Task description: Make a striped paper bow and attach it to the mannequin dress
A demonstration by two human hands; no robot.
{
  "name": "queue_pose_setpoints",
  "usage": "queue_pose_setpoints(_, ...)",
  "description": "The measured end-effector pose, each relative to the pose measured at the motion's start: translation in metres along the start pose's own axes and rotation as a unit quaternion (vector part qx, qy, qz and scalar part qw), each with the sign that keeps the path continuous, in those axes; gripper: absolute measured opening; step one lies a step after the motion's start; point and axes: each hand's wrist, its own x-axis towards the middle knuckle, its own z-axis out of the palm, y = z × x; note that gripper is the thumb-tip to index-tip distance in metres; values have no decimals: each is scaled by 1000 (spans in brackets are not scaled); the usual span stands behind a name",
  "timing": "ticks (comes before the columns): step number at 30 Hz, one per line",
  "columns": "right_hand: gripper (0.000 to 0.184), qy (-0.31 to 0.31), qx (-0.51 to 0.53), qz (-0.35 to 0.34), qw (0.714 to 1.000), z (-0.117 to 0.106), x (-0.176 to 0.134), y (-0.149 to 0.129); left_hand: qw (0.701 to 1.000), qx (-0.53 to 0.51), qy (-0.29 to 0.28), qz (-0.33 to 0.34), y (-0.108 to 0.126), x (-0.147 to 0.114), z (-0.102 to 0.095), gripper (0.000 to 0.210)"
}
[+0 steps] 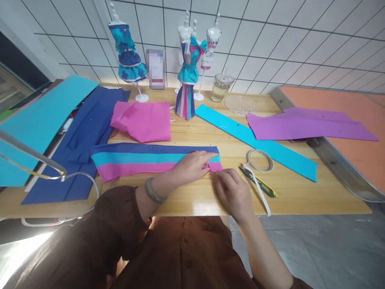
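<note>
A long fabric strip [138, 158] in blue, turquoise and pink bands lies lengthwise on the wooden table. My left hand [195, 165] rests on its right part with fingers stretched out, holding nothing. Just off the strip's lower right corner, my right hand [234, 190] is closed, its fingers curled together. Whatever its fingertips pinch is hidden. To the right of that hand are yellow-green thread snips [264, 187], a narrow white tape strip [261, 192] crossing over them, and a roll of tape [260, 161].
Pink fabric [144, 120], blue fabric [90, 124], a turquoise strip [288, 158] and purple fabric [313, 125] surround the work. Small dressed mannequins [189, 68], a phone [155, 69] and a lidded glass [221, 88] stand behind. A sewing-lamp-like metal arm [33, 154] juts in from the left.
</note>
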Motion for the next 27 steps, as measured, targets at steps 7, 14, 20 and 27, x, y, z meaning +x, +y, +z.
queue_pose_setpoints(7, 24, -21, -71, -16, 997, 2, -5, 0, 999, -20, -17, 18, -2, 1, -2, 42)
queue_pose_setpoints(14, 23, -35, -109, -10, 993, 4, -6, 1, 999, -36, -19, 14, -3, 2, -1, 41)
queue_pose_setpoints(20, 23, -40, -104, -10, 994, 4, -6, 1, 999, -40, -8, -2, -4, 4, 2, 40)
queue_pose_setpoints(27, 22, -34, -95, -16, 995, 5, -5, 2, 996, -76, 5, -37, -5, 6, 6, 44)
